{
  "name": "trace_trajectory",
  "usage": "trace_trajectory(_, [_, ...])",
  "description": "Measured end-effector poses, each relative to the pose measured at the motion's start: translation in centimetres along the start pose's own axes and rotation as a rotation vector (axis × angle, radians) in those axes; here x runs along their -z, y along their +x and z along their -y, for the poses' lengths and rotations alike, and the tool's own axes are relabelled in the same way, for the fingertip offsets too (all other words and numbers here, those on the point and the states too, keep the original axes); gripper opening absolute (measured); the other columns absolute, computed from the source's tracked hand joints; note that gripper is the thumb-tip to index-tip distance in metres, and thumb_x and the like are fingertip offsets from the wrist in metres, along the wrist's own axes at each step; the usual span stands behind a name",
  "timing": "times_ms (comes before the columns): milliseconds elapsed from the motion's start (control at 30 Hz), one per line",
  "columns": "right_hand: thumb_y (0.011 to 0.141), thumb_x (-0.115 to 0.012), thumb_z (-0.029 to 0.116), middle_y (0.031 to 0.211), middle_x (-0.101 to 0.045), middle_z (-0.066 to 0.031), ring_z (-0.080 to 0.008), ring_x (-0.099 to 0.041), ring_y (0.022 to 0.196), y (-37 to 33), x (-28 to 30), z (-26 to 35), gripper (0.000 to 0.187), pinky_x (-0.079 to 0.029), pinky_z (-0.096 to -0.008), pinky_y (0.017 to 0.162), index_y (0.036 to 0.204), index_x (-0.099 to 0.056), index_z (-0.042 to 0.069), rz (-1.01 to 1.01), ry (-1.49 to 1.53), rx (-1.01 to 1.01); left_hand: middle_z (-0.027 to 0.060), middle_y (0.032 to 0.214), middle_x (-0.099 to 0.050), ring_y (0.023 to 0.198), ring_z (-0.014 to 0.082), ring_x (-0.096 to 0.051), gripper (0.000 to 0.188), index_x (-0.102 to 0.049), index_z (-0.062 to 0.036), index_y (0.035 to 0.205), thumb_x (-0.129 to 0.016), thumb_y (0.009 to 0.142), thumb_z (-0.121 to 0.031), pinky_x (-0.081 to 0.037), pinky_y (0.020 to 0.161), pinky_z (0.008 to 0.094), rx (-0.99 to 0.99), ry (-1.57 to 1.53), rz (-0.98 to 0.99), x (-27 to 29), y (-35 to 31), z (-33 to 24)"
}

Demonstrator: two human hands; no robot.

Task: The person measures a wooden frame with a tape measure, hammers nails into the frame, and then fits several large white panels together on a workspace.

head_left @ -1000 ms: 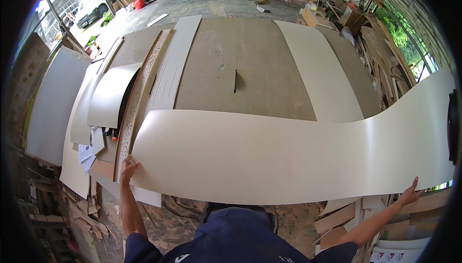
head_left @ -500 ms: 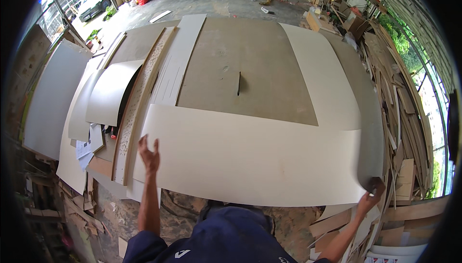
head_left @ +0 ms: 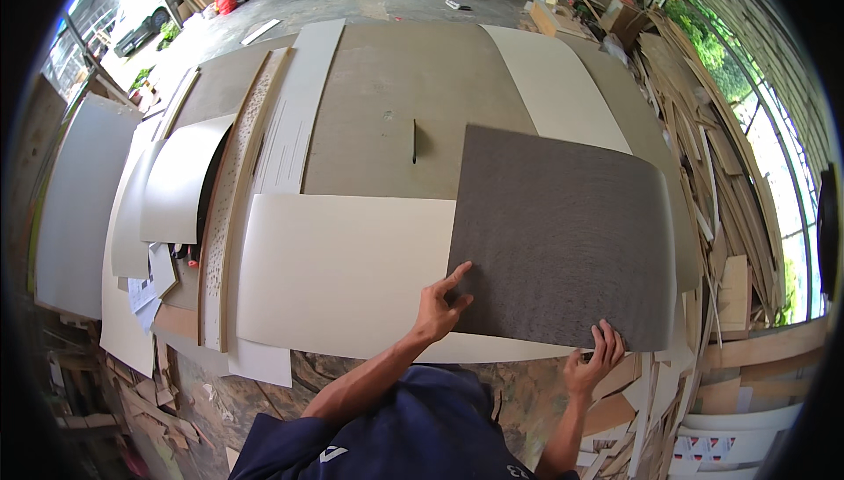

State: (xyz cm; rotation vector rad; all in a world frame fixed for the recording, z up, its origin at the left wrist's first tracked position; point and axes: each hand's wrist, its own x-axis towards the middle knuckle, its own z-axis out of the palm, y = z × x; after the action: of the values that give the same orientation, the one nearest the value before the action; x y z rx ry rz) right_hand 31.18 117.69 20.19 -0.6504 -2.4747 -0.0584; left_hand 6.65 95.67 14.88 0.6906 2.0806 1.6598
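One cream sheet (head_left: 352, 265) lies apparently part-folded, its dark flap (head_left: 563, 234) beneath the fingers, the stretch to their left uncovered. The left hand's (head_left: 437, 309) fingers spread at the flap's edge; the right hand's (head_left: 591, 367) touch its near rim (pinching or not, one cannot tell). One black stick (head_left: 414, 141) lies beyond.

We have bare room across the middle of the surface (head_left: 378, 76), between the slotted white strip (head_left: 299, 111) and the right-hand cream strip (head_left: 567, 84). One snag there: a thin dark stick (head_left: 414, 141); can't tell if it lies or stands. Nearer us, a hand can pass over the cream sheet (head_left: 343, 260) up to its folded-over dark flap (head_left: 567, 234), which blocks the right. Left is fenced by the long speckled rail (head_left: 237, 163), curved white sheets (head_left: 186, 172) just beyond. Wood offcuts (head_left: 703, 137) crowd the right side.
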Motion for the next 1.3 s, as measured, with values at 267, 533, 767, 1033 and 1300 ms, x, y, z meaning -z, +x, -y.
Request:
trace_trajectory(267, [0.083, -0.077, 0.031, 0.13, -0.046, -0.0195, -0.0324, -0.042, 0.125, -8.6, -9.0, 11.9, 0.076, -0.037, -0.0536, 0.101, 0.136, -0.035, -0.002, -0.309, 0.78, -1.451, 0.0206, 0.116, -0.064, 0.095, 0.0324, -0.064, 0.077, -0.04, -0.0251, 0.147, -0.077, 0.079, -0.026, -0.051, 0.083, 0.0432, 0.253, 0.192, 0.226, -4.9, -2.4, 4.6])
trace_trajectory(533, [0.081, -0.081, 0.031, 0.136, -0.049, -0.0166, -0.0273, -0.054, 0.116, -9.6, -12.7, 11.2, 0.067, -0.049, -0.041, 0.093, 0.129, -0.047, -0.002, -0.025, 0.969, -1.741, 0.0188, 0.079, -0.069, 0.074, 0.0402, -0.066, 0.083, -0.026, -0.0251, 0.154, -0.068, 0.084, -0.045, -0.052, 0.072, 0.0481, -0.123, 0.488, 0.277, -7.3, -3.9, 8.6])
trace_trajectory(767, [0.069, -0.09, 0.03, 0.122, -0.055, -0.0221, -0.0307, -0.054, 0.113, -10.1, -14.7, 13.7, 0.085, -0.045, -0.0429, 0.099, 0.129, -0.041, -0.005, -0.204, 0.469, -1.369, 0.0242, 0.089, -0.068, 0.083, 0.0464, -0.064, 0.077, -0.025, -0.016, 0.153, -0.063, 0.089, -0.033, -0.051, 0.075, 0.0499, 0.158, 0.608, 0.694, -3.6, -3.3, 6.2])
trace_trajectory(1033, [0.069, -0.09, 0.021, 0.108, -0.064, -0.0168, -0.0269, -0.063, 0.092, -11.3, -14.6, 11.0, 0.072, -0.053, -0.0345, 0.08, 0.121, -0.047, -0.007, -0.27, 0.852, -1.553, 0.0251, 0.149, -0.031, 0.137, 0.0415, -0.031, 0.078, -0.042, -0.0127, 0.145, -0.074, 0.08, -0.041, -0.027, 0.107, 0.0575, -0.13, 0.943, 0.055, 16.0, -2.0, 12.3])
trace_trajectory(1300, [0.076, -0.085, 0.027, 0.1, -0.069, -0.0119, -0.0231, -0.065, 0.075, -8.1, -12.2, 10.4, 0.046, -0.046, -0.0281, 0.044, 0.101, -0.061, -0.004, -0.013, 0.592, -1.559, 0.0213, 0.161, 0.0, 0.149, 0.0377, 0.003, 0.093, -0.019, -0.0215, 0.156, -0.051, 0.084, -0.072, 0.001, 0.117, 0.0578, 0.272, 1.114, 0.115, 30.1, -5.9, 14.8])
